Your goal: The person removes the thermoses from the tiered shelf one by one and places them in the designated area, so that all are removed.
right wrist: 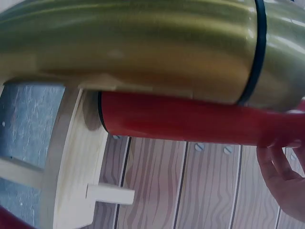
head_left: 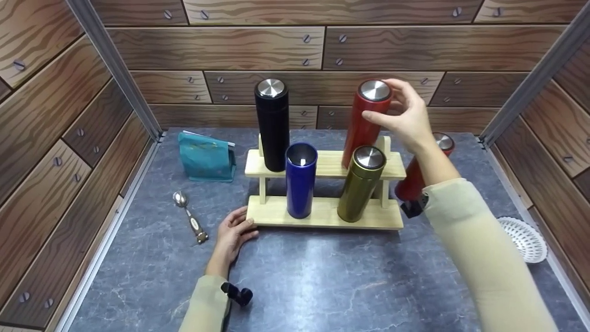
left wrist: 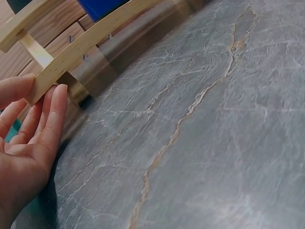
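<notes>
My right hand (head_left: 408, 115) grips a red thermos bottle (head_left: 362, 127) around its upper part, thumb in front. The bottle stands over the upper shelf of a light wooden two-tier rack (head_left: 325, 221); in the right wrist view its base is right at the shelf. My left hand (head_left: 233, 233) pinches the left end of the rack's lower board, thumb above and fingers below in the left wrist view. A black thermos (head_left: 273, 127) stands on the upper shelf at left. On the lower shelf are a blue bottle (head_left: 301, 184) and an olive-gold thermos (head_left: 362, 189).
Another red thermos (head_left: 412, 177) stands on the table right of the rack, partly behind my right forearm. A white perforated basket (head_left: 525, 240) lies at far right. On the left are a teal pouch (head_left: 207, 159) and a spoon (head_left: 190, 216). Wood-patterned walls enclose the table.
</notes>
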